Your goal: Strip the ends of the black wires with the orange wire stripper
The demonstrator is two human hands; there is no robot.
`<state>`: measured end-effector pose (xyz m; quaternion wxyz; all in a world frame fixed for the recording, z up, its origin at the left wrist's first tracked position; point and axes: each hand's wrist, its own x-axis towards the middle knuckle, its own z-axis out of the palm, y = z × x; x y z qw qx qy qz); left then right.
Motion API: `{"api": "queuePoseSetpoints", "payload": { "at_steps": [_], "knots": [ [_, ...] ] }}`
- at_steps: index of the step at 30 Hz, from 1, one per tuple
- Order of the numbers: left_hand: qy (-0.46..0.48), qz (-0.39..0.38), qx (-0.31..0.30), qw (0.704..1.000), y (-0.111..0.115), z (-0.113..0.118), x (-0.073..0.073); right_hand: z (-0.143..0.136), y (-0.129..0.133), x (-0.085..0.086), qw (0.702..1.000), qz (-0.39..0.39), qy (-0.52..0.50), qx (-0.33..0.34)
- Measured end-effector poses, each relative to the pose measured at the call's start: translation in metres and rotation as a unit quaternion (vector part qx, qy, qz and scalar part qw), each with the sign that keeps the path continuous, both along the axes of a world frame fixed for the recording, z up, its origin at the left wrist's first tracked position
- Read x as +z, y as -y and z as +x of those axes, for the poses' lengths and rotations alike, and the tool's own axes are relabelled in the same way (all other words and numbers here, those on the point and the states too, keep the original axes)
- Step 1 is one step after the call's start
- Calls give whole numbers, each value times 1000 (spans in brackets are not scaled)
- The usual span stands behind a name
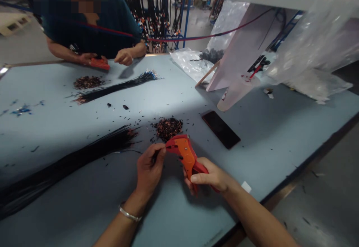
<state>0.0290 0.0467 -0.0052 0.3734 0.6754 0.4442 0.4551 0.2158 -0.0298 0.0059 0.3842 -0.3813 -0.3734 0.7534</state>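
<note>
The left hand's fingers are pinched on what looks like a dark wire at the mouth of the orange-red tool, its handles clamped in the right hand's fingers; keep wire straight, fingertips clear of the jaws.

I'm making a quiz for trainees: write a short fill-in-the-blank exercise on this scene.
The right hand holds a hand tool coloured red and ______.
Behind the left hand, a silver ______ circles the wrist.
The long bundle of wires is coloured ______.
A dark-screened ______ lies on the table, right of the clippings.

Missing words: orange; bracelet; black; phone.
</note>
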Motion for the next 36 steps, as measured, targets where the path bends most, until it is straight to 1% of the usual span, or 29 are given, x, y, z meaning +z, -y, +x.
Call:
{"api": "queuePoseSetpoints", "payload": {
  "at_steps": [3, 7, 11, 13, 15, 16, 17, 18, 20, 23, 25, 26, 28, 30, 33, 36],
  "knots": [
    [-3, -2, 3, 1000, 0, 1, 1, 0, 1, 0, 1000, -6, 4, -6],
    [-6, -8, 28, 1000, -1, 0, 1, 3, 0, -3, 999, -10, -31, -29],
    [4, -38, 39, 999, -1, -1, -1, 7, -2, -4, 995, 19, -46, -87],
    [16, -60, 40, 997, -1, -1, -3, 7, -3, -3, 993, 47, -8, -106],
    [38, -84, 40, 995, -1, 0, -4, 6, -4, 1, 987, 102, 76, -101],
    [50, -97, 39, 993, -1, 1, -4, 6, -3, 3, 975, 141, 139, -97],
    [63, -111, 37, 991, -1, 1, -4, 5, -3, 6, 956, 183, 211, -95],
    [76, -123, 37, 989, -1, 2, -3, 3, -2, 9, 927, 225, 284, -96],
    [100, -144, 37, 984, -2, 3, -2, 0, -1, 12, 853, 305, 408, -110],
    [141, -180, 22, 973, -2, 4, 0, -5, -1, 8, 745, 409, 508, -140],
    [179, -207, -4, 962, -1, 5, -1, -7, -3, 2, 691, 446, 550, -145],
    [196, -215, -17, 956, 0, 5, -2, -8, -4, -1, 671, 455, 568, -144],
    [215, -222, -34, 950, 1, 5, -6, -9, -7, -7, 643, 461, 596, -137],
    [220, -219, -38, 950, 2, 5, -9, -9, -9, -10, 630, 462, 609, -138],
    [221, -218, -30, 950, 3, 6, -10, -10, -11, -11, 629, 456, 611, -153],
    [199, -219, -31, 955, 3, 7, -9, -11, -14, -11, 637, 447, 607, -163]
  ]
}}
